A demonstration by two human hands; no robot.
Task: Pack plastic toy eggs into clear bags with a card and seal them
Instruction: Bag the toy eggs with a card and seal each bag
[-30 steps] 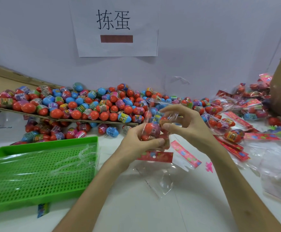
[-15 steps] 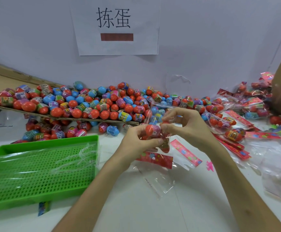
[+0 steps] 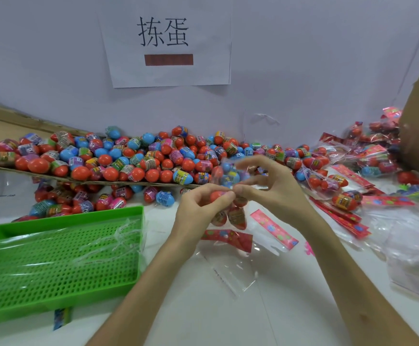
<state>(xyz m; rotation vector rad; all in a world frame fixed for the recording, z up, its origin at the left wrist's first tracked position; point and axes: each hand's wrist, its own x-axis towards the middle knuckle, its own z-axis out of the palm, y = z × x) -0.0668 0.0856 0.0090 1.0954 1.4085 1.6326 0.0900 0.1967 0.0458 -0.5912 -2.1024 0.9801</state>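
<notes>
Above the white desk point(image 3: 203, 310), the left hand point(image 3: 199, 212) pinches the neck of a small clear plastic bag point(image 3: 237, 217) holding red plastic toy eggs. The right hand point(image 3: 272, 193) pinches the bag's top just beside it, with its other fingers spread. The bag hangs over a red printed card point(image 3: 228, 238) lying on the desk, near a green perforated plastic tray point(image 3: 61, 260).

Above the table point(image 3: 228, 315), the left hand point(image 3: 201, 211) and right hand point(image 3: 275, 193) pinch a clear bag point(image 3: 237, 217) of red eggs; a green tray point(image 3: 61, 265) lies left.
</notes>
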